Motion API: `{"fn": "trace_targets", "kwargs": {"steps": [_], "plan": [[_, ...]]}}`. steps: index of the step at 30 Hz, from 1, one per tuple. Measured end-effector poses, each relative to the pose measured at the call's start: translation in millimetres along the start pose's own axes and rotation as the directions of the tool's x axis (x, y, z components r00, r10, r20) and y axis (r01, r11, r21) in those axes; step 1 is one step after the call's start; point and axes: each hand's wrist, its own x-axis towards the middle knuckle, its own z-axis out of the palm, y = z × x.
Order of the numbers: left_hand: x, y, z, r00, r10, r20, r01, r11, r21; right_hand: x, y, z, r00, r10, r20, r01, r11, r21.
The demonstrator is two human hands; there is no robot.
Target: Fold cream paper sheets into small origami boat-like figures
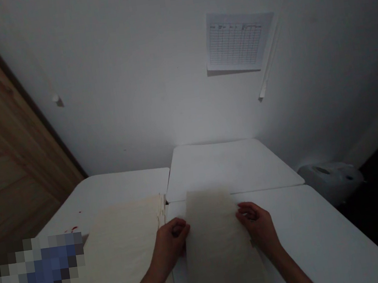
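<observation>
A long, plain cream-grey piece of cloth lies in front of me over the white table, reaching down past the lower edge of the view. My left hand pinches its left edge between thumb and fingers. On the opposite edge, at about the same height, my right hand has its thumb and fingertips closed on the cloth. Left of it lies a stack of cream cloth with uneven, frayed-looking edges on its right side. My left forearm passes over that stack.
White tabletops meet in seams near a grey wall. A printed sheet hangs there beside a cord. A wooden door stands at left, a pale plastic container at right. A pixelated patch covers the lower left.
</observation>
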Motion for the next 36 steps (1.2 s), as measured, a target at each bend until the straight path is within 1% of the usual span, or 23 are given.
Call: {"fn": "trace_targets", "kwargs": {"steps": [3, 5, 7, 10, 13, 15, 19, 21, 24, 27, 32, 36], "plan": [[-2, -1, 0.6, 1.0, -0.016, 0.01, 0.016, 1.0, -0.018, -2, 0, -1, 1.0, 0.015, -0.024, -0.015, 1.0, 0.0], [-4, -1, 0.1, 0.999, -0.023, 0.028, 0.024, 0.999, -0.039, -3, 2, -5, 0.999, 0.037, -0.015, -0.037, 0.999, 0.007], [-4, -1, -1.1, 0.999, -0.028, 0.042, 0.032, 0.996, -0.078, -3, 5, -9, 0.998, 0.064, 0.028, -0.065, 0.997, 0.033], [-4, -1, -3.4, 0.999, -0.042, 0.033, 0.046, 0.988, -0.15, -1, 11, -14, 0.987, 0.119, 0.11, -0.129, 0.987, 0.092], [-3, -1, -4.4, 0.999, -0.047, 0.009, 0.047, 0.98, -0.195, 0, 14, -17, 0.978, 0.15, 0.146, -0.168, 0.979, 0.119], [-3, -3, -4.3, 0.999, -0.044, 0.017, 0.046, 0.977, -0.209, -1, 14, -17, 0.979, 0.148, 0.139, -0.166, 0.978, 0.125], [-3, -7, -4.5, 0.993, -0.024, 0.114, 0.043, 0.985, -0.168, -1, 15, -18, 0.983, 0.145, 0.114, -0.161, 0.975, 0.153], [-4, -8, -5.2, 0.99, -0.008, 0.138, 0.029, 0.988, -0.151, 0, 15, -18, 0.982, 0.148, 0.116, -0.167, 0.972, 0.167], [-4, -10, -6.4, 0.991, -0.003, 0.135, 0.024, 0.987, -0.16, 0, 14, -19, 0.981, 0.146, 0.128, -0.168, 0.968, 0.185], [-4, -11, -6.8, 0.991, -0.023, 0.132, 0.046, 0.983, -0.175, -2, 9, -19, 0.981, 0.128, 0.148, -0.157, 0.967, 0.201], [-4, -9, -7.0, 0.993, -0.015, 0.114, 0.038, 0.978, -0.203, -5, 4, -17, 0.972, 0.103, 0.211, -0.147, 0.968, 0.204], [-4, -6, -6.9, 0.995, 0.001, 0.099, 0.022, 0.975, -0.222, -5, 8, -16, 0.979, 0.08, 0.186, -0.109, 0.982, 0.152]]}}
